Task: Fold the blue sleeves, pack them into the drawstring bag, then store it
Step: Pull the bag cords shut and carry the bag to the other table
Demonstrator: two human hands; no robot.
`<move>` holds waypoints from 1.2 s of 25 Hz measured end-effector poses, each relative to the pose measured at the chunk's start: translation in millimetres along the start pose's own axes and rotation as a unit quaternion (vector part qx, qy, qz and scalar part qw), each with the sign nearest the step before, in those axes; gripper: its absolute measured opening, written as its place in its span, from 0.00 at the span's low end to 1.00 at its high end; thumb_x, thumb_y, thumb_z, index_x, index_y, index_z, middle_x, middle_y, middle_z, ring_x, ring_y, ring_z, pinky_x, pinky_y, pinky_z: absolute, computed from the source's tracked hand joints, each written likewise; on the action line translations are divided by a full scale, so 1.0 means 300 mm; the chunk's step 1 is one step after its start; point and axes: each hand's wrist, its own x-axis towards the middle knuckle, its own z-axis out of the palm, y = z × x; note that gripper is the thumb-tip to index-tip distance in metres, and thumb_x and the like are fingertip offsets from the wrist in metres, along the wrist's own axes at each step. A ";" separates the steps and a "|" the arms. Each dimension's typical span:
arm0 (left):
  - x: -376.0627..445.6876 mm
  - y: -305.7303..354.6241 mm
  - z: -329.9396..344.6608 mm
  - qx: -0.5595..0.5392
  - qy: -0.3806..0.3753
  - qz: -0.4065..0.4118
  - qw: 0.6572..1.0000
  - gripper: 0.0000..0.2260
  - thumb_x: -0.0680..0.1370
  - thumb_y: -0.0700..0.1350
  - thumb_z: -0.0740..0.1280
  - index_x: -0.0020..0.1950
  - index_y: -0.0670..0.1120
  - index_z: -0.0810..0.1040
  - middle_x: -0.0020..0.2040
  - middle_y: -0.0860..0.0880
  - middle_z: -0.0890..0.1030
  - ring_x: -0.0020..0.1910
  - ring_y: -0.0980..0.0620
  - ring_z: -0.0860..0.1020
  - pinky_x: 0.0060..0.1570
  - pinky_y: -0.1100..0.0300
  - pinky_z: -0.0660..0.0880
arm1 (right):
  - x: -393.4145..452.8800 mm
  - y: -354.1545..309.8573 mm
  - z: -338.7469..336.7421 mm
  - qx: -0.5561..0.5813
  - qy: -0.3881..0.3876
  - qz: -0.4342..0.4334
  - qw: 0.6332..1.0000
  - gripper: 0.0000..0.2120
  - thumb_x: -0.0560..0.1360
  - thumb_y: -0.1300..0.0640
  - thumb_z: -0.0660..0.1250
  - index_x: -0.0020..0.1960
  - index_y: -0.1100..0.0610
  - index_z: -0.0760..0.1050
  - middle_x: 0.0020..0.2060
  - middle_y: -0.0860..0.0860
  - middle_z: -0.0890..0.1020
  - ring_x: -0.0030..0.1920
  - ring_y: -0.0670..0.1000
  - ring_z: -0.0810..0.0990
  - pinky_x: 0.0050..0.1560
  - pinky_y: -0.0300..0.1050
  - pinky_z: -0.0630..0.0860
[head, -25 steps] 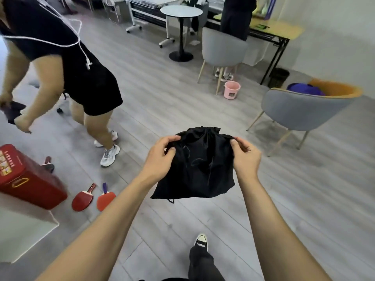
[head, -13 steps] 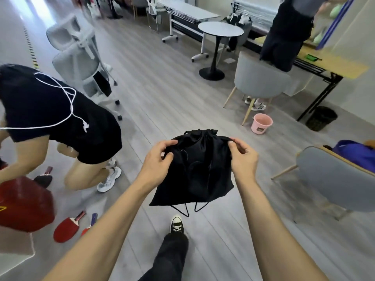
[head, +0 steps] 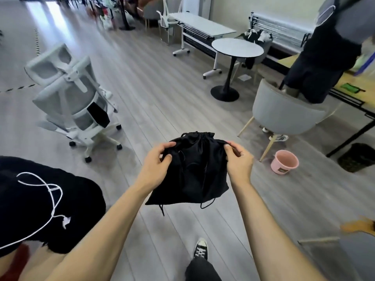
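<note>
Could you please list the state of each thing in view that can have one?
drawstring bag: mouth cinched, held up off the floor
left hand: fingers pinch the bag's top left edge
right hand: fingers pinch the bag's top right edge
pink bucket: upright on the floor
office chair: upright, unoccupied

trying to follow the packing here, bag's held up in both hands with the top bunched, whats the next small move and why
Probably carry the drawstring bag on to wherever it is stored. Its top is gathered shut, the left hand and right hand pinch its upper corners, and no blue sleeves show outside it, so packing looks finished.
</note>
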 end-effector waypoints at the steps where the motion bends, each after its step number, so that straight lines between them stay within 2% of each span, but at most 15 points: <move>1: 0.117 0.001 0.004 0.000 0.002 -0.002 1.000 0.17 0.82 0.37 0.61 0.66 0.52 0.78 0.57 0.59 0.77 0.57 0.49 0.80 0.61 0.56 0.76 | 0.112 0.003 0.067 -0.001 -0.003 -0.004 1.000 0.08 0.77 0.60 0.71 0.55 0.58 0.85 0.46 0.49 0.87 0.46 0.42 0.84 0.54 0.37 0.79; 4: 0.485 -0.019 0.030 0.003 0.020 -0.009 1.000 0.17 0.82 0.36 0.61 0.65 0.53 0.78 0.56 0.57 0.77 0.56 0.48 0.81 0.60 0.54 0.78 | 0.444 0.025 0.272 0.006 -0.034 -0.003 0.999 0.06 0.77 0.60 0.71 0.52 0.56 0.85 0.44 0.48 0.87 0.45 0.43 0.84 0.54 0.39 0.79; 8: 0.979 0.002 0.064 0.014 0.054 -0.036 0.998 0.18 0.81 0.37 0.60 0.64 0.55 0.79 0.57 0.52 0.80 0.51 0.49 0.82 0.50 0.62 0.77 | 0.873 0.022 0.535 0.021 -0.070 0.000 0.997 0.10 0.77 0.60 0.70 0.44 0.46 0.84 0.42 0.44 0.87 0.45 0.43 0.85 0.54 0.42 0.80; 10: 1.209 0.011 0.060 0.017 0.072 -0.044 0.996 0.18 0.81 0.37 0.60 0.65 0.54 0.79 0.56 0.52 0.80 0.53 0.48 0.82 0.51 0.62 0.77 | 1.074 0.006 0.673 0.011 -0.077 0.007 0.997 0.10 0.76 0.59 0.71 0.42 0.44 0.83 0.41 0.43 0.87 0.45 0.43 0.85 0.56 0.43 0.80; 15: 1.777 -0.003 0.004 0.018 0.098 -0.036 0.994 0.17 0.80 0.38 0.61 0.64 0.55 0.79 0.56 0.54 0.80 0.55 0.47 0.81 0.59 0.49 0.79 | 1.556 -0.047 1.031 0.011 -0.107 -0.005 0.994 0.08 0.76 0.58 0.71 0.44 0.45 0.83 0.41 0.43 0.87 0.45 0.43 0.85 0.56 0.43 0.80; 18: 2.149 -0.047 -0.049 0.027 0.101 -0.022 0.994 0.17 0.80 0.41 0.62 0.62 0.61 0.78 0.56 0.55 0.80 0.53 0.47 0.82 0.57 0.45 0.79 | 1.849 -0.055 1.280 0.009 -0.109 -0.021 0.994 0.08 0.76 0.59 0.71 0.45 0.47 0.84 0.39 0.42 0.87 0.43 0.42 0.84 0.54 0.41 0.80; 22: 2.638 -0.085 -0.120 0.022 0.087 -0.029 0.996 0.17 0.78 0.45 0.62 0.59 0.65 0.78 0.55 0.53 0.80 0.48 0.46 0.82 0.54 0.40 0.80 | 2.205 -0.051 1.603 0.002 -0.086 -0.015 0.996 0.05 0.76 0.59 0.72 0.48 0.50 0.85 0.41 0.46 0.87 0.45 0.44 0.85 0.56 0.45 0.80; 25: 2.995 -0.078 -0.175 0.009 0.082 -0.028 0.996 0.16 0.78 0.45 0.62 0.59 0.64 0.78 0.56 0.55 0.80 0.53 0.45 0.82 0.57 0.41 0.78 | 2.473 -0.070 1.833 -0.005 -0.077 -0.010 0.997 0.06 0.76 0.58 0.72 0.51 0.54 0.85 0.43 0.48 0.87 0.47 0.47 0.85 0.58 0.48 0.81; 30: 3.569 -0.060 -0.217 0.000 0.085 -0.024 0.996 0.19 0.79 0.37 0.61 0.62 0.58 0.79 0.55 0.52 0.81 0.47 0.45 0.82 0.49 0.48 0.80 | 2.914 -0.110 2.180 0.012 -0.061 -0.009 0.998 0.07 0.76 0.59 0.72 0.53 0.57 0.85 0.43 0.48 0.87 0.45 0.44 0.85 0.57 0.44 0.80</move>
